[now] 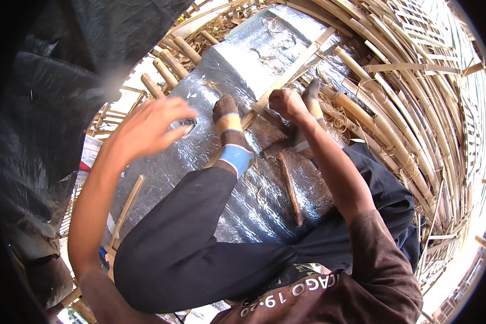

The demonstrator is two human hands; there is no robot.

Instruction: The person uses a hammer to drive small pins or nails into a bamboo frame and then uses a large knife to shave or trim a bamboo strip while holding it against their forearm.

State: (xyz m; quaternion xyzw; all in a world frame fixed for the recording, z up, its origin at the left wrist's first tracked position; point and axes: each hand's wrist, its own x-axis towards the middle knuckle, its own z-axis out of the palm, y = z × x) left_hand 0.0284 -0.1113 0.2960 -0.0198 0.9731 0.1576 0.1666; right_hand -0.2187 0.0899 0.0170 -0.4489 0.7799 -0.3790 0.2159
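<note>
My right hand point(286, 102) is closed around a long thin bamboo strip point(294, 67) that runs from the upper right down past my socked left foot point(229, 132). My left hand point(148, 127) hovers with fingers apart over the silver foil sheet point(227, 65), holding nothing, close to a small dark hole in the foil. My legs in black trousers lie across the foil. My right foot point(312, 97) rests just beyond my right hand.
Bundles of split bamboo strips point(394, 108) curve along the right side. Short bamboo poles point(167, 62) stick out at the far edge of the foil. A black plastic sheet point(54, 92) hangs at the left. A wooden wedge point(290, 186) lies on the foil by my knee.
</note>
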